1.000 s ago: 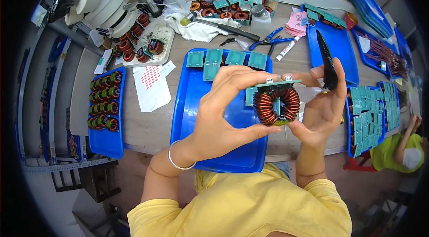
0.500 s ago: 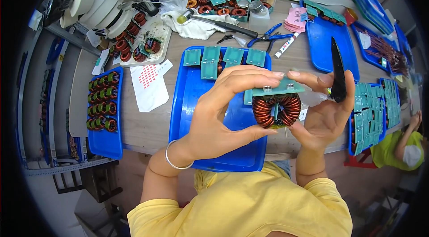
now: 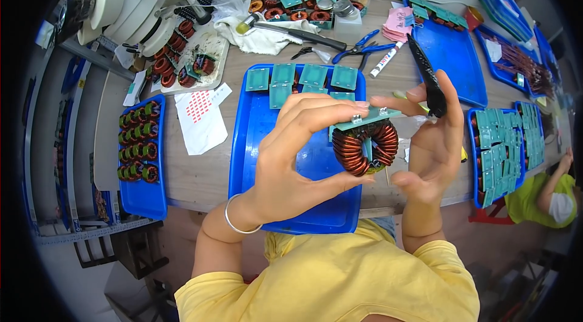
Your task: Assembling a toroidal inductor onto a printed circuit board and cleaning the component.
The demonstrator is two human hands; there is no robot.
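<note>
The left hand [image 3: 291, 158] pinches a copper-wound ring coil with a small green board on top [image 3: 364, 143], fingers over the board's far edge and the thumb under the winding's near side. The coil is held in the air above the right part of a large blue plastic tray [image 3: 267, 158] that lies on the wooden table [image 3: 200, 170] in front of the person. The ring stands on edge, its open centre facing the camera, and the green board lies flat across its far side with its long axis running left to right, tilted slightly up to the right. The right hand [image 3: 434, 140] touches the board's right end with its fingertips while a black pointed tool [image 3: 428, 82] is gripped against the palm, its long axis running from near to far with the tip pointing away and leftward. Flat green boards [image 3: 300, 76] lie in a row at the tray's far edge. A smaller blue tray of wound coils [image 3: 141, 146] sits to the left
</note>
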